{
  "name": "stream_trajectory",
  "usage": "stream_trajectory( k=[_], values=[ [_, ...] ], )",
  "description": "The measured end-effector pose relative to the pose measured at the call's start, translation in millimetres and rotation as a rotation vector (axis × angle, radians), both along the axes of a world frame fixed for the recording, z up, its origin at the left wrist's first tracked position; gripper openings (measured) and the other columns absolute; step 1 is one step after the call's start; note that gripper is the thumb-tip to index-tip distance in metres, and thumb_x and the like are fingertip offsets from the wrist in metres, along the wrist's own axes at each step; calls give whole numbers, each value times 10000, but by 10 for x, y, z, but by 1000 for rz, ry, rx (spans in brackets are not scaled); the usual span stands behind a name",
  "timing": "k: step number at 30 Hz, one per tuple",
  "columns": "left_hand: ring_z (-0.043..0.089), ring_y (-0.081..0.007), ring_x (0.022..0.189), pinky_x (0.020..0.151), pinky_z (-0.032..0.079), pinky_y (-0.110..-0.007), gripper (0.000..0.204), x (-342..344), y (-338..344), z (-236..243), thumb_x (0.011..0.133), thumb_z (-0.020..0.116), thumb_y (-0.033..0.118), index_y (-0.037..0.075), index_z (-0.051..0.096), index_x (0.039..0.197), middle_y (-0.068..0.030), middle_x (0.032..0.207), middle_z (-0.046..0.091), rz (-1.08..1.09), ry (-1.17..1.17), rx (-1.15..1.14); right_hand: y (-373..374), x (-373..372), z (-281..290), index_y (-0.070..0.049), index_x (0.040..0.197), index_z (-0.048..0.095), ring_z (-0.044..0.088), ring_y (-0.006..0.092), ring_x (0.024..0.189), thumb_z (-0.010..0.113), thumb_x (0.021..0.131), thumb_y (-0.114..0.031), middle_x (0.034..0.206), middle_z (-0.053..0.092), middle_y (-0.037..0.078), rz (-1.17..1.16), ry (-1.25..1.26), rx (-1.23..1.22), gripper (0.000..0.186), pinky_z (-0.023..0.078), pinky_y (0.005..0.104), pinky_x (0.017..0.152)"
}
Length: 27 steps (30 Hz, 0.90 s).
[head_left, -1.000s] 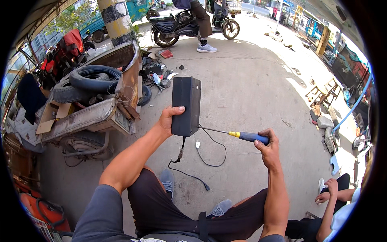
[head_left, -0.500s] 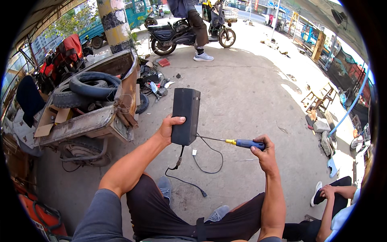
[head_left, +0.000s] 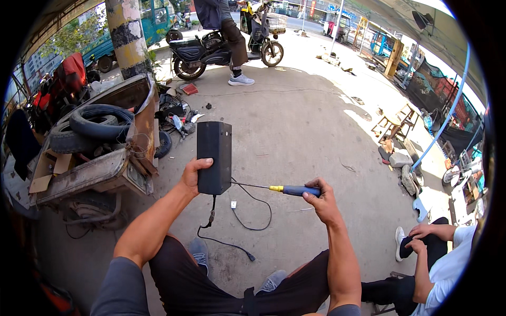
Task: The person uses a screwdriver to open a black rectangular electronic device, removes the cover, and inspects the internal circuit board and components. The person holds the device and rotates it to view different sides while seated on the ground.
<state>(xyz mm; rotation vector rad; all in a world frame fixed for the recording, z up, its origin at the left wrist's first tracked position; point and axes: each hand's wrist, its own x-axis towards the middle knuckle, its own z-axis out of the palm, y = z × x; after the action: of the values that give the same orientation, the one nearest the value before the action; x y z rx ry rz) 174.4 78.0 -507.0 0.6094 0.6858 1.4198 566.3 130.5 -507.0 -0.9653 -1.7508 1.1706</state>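
My left hand (head_left: 193,176) is closed around a black, box-shaped power adapter (head_left: 214,152), its thumb on the front face. My right hand (head_left: 322,200) grips the blue handle of a screwdriver (head_left: 295,190) with a yellow collar. The screwdriver's long shaft points left, and its tip meets the adapter's right side near the lower end; whether it sits in a screw is too small to tell. A dark cord (head_left: 224,239) hangs from the adapter's bottom and ends in a black plug. A second cable (head_left: 270,216) loops beneath, with a small white connector.
An old cart (head_left: 79,181) with worn tires (head_left: 100,122) stands at left. Beyond, a person sits astride an electric scooter (head_left: 192,55) by a painted pillar (head_left: 126,37). Someone sits at lower right, hands (head_left: 419,237) on a knee. Stones (head_left: 401,159) and a wooden stool (head_left: 395,124) lie further right.
The view has turned, so the surroundings, my hands and the adapter appear further left. Both hands keep their holds, and the screwdriver tip stays at the adapter's side.
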Motion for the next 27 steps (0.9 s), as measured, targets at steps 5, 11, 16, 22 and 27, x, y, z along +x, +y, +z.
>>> stream_trajectory(
  k=[5,11,16,22,27],
  values=[
    [714,-295,884,814,604,-443,511,73,-35,62,770,676,169,-49,582,1223,-175,1033,696,1,-74,-3,18,-54,-123,-6,998,612,565,126,805,748,872,-168,850,621,51,-69,201,-60,247,464,295,712],
    [716,-298,873,807,606,-446,520,0,-34,-5,766,688,166,-55,579,1223,-183,1040,695,-2,-77,-7,23,-41,-28,12,1027,590,578,130,714,654,964,-232,812,609,68,-56,18,-401,260,476,272,638],
    [718,-292,863,789,611,-441,518,42,-22,4,764,704,168,-60,582,1214,-188,1037,694,-1,-39,1,5,1,-51,9,1013,590,569,134,728,672,950,-216,827,608,62,-35,-3,60,248,472,275,685],
    [717,-288,859,780,614,-441,494,29,-33,5,774,698,155,-58,585,1206,-183,1020,694,21,-58,-16,-38,-88,-32,13,1044,570,561,136,738,682,948,-222,845,611,65,-32,176,-123,277,463,272,706],
    [718,-291,864,779,614,-446,485,6,-20,11,779,693,152,-57,587,1204,-178,1019,695,2,-70,-9,30,1,2,12,1060,556,544,129,725,681,951,-229,838,604,62,1,20,-387,292,458,272,695]
  ],
)
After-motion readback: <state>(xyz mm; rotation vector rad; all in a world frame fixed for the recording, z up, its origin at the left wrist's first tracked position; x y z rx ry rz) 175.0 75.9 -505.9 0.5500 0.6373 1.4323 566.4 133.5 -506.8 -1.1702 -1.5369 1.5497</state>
